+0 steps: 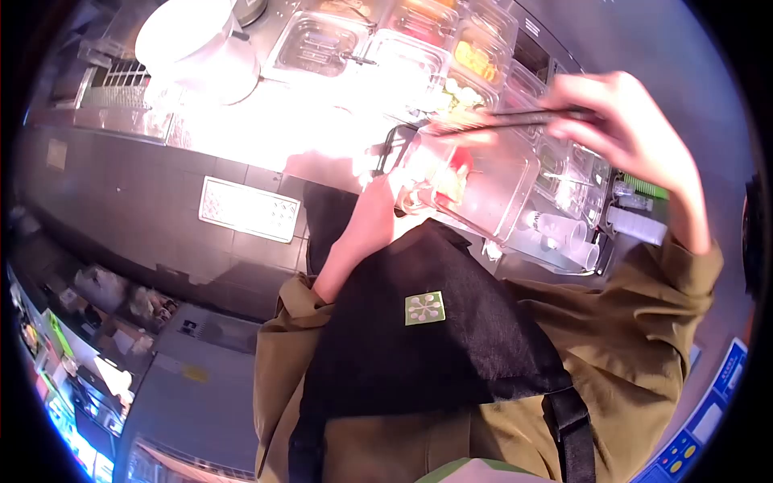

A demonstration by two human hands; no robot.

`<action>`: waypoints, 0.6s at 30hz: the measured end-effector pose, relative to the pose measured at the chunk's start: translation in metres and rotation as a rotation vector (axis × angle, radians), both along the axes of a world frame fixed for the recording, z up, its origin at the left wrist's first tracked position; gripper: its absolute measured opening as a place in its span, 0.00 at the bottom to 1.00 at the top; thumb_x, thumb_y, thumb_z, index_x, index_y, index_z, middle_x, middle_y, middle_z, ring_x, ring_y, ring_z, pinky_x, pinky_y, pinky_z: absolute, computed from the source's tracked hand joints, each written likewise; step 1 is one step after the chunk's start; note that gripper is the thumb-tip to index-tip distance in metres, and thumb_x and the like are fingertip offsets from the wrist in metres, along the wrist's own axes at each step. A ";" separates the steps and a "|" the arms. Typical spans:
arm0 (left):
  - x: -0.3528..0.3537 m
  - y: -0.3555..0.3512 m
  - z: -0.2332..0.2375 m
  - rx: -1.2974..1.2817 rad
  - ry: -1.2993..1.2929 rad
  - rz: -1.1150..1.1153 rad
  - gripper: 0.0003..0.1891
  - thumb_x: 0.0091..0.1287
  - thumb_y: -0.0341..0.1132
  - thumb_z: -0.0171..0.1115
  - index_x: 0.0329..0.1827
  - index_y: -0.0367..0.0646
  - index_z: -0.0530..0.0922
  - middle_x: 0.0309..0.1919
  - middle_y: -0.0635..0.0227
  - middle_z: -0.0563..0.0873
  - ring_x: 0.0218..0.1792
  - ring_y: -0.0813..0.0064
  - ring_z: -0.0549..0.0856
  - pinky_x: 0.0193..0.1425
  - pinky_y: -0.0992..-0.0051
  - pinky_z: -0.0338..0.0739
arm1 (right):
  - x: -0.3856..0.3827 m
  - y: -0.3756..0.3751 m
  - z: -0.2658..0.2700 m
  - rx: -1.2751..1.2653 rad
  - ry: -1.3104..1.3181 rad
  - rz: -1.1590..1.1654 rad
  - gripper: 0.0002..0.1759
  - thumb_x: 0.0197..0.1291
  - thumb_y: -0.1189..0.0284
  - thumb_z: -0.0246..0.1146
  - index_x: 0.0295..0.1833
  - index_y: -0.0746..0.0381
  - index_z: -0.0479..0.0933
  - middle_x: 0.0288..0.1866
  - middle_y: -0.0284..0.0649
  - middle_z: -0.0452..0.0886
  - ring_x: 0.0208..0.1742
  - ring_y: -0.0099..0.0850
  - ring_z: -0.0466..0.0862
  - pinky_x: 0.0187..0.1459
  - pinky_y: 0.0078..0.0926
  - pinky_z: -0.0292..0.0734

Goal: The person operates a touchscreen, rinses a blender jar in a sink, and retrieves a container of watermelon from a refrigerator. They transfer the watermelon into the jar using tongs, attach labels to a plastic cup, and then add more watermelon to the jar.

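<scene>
- Cannot make out the fingers of the left hand (372, 216): washed out by glare against the clear container (499, 189).
- Cannot tell tongs from chopsticks in the dark utensil (499, 121); smeared by motion, along with the right hand (636, 121) gripping it.
- Cannot name the red and pale bits inside the container, blurred behind its wall.
- Lost to overexposure: most of the steel counter (266, 121).
- Too small to identify: contents of the ingredient tubs (475, 56), clipped at the top edge.
- Cut off at the top: white bowl (197, 40).
- Unreadable: blue labels (700, 439) at lower right, clipped by the round border.
- Too small and blurred to sort out: clutter (97, 298) at lower left.
</scene>
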State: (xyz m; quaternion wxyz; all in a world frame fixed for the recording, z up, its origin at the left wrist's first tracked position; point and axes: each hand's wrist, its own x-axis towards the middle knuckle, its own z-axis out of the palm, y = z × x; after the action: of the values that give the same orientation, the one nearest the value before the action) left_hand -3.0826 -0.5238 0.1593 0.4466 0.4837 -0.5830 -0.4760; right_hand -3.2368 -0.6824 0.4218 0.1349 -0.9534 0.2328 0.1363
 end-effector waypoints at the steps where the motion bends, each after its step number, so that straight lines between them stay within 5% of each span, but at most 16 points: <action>1: 0.002 -0.001 0.004 0.021 0.020 -0.019 0.19 0.51 0.36 0.69 0.42 0.36 0.75 0.31 0.53 0.81 0.33 0.52 0.81 0.37 0.64 0.75 | 0.010 0.003 -0.020 -0.073 -0.119 0.031 0.13 0.50 0.71 0.64 0.41 0.64 0.74 0.23 0.41 0.75 0.25 0.38 0.78 0.26 0.33 0.69; 4: 0.009 -0.002 0.018 0.110 -0.017 -0.081 0.18 0.50 0.32 0.69 0.42 0.35 0.75 0.35 0.55 0.81 0.39 0.58 0.80 0.43 0.68 0.74 | 0.043 0.000 -0.117 -0.318 -0.437 0.217 0.13 0.55 0.69 0.61 0.45 0.62 0.75 0.25 0.41 0.76 0.27 0.38 0.78 0.29 0.31 0.73; 6: 0.012 -0.004 0.022 0.105 -0.046 -0.117 0.17 0.49 0.30 0.71 0.40 0.35 0.75 0.35 0.56 0.80 0.39 0.60 0.80 0.44 0.68 0.74 | 0.067 0.004 -0.178 -0.117 -0.624 0.073 0.14 0.57 0.68 0.59 0.47 0.62 0.75 0.28 0.41 0.77 0.28 0.39 0.79 0.31 0.32 0.75; 8: 0.011 -0.006 0.012 0.044 -0.068 -0.121 0.18 0.49 0.33 0.70 0.40 0.36 0.74 0.34 0.53 0.80 0.37 0.54 0.79 0.42 0.65 0.74 | 0.072 0.002 -0.188 0.052 -0.693 -0.067 0.14 0.58 0.67 0.58 0.48 0.62 0.75 0.30 0.41 0.78 0.28 0.40 0.79 0.32 0.33 0.76; 13: 0.010 -0.007 0.008 0.046 0.047 -0.192 0.17 0.50 0.32 0.68 0.40 0.37 0.73 0.35 0.54 0.79 0.39 0.52 0.79 0.42 0.63 0.73 | 0.050 -0.001 -0.189 -0.242 -0.579 -0.104 0.15 0.60 0.66 0.57 0.49 0.64 0.74 0.32 0.41 0.79 0.29 0.41 0.79 0.32 0.34 0.76; 15: 0.010 -0.007 0.004 0.067 0.040 -0.224 0.14 0.52 0.29 0.66 0.39 0.37 0.73 0.33 0.56 0.79 0.38 0.55 0.79 0.41 0.66 0.73 | 0.019 0.015 -0.131 -0.316 -0.544 -0.271 0.17 0.62 0.62 0.57 0.47 0.65 0.74 0.33 0.37 0.79 0.25 0.33 0.78 0.27 0.28 0.74; 17: 0.008 -0.009 -0.006 0.137 0.032 -0.281 0.13 0.52 0.28 0.65 0.39 0.37 0.73 0.33 0.57 0.79 0.37 0.57 0.79 0.41 0.68 0.73 | -0.018 0.048 -0.068 0.454 -0.427 -0.876 0.22 0.61 0.59 0.56 0.53 0.64 0.72 0.33 0.37 0.78 0.22 0.25 0.75 0.26 0.22 0.71; 18: 0.006 -0.012 0.006 0.061 0.088 -0.238 0.13 0.51 0.28 0.65 0.36 0.36 0.72 0.29 0.59 0.77 0.32 0.64 0.78 0.39 0.72 0.72 | -0.051 0.069 -0.066 0.538 -0.606 -1.022 0.21 0.62 0.59 0.56 0.53 0.64 0.72 0.31 0.37 0.78 0.19 0.21 0.71 0.21 0.18 0.66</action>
State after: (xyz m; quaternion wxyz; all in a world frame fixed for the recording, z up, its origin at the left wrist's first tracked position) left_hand -3.0769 -0.5356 0.1653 0.3972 0.4030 -0.6014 -0.5640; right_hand -3.2877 -0.6132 0.3555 0.4764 -0.6517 0.5662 -0.1665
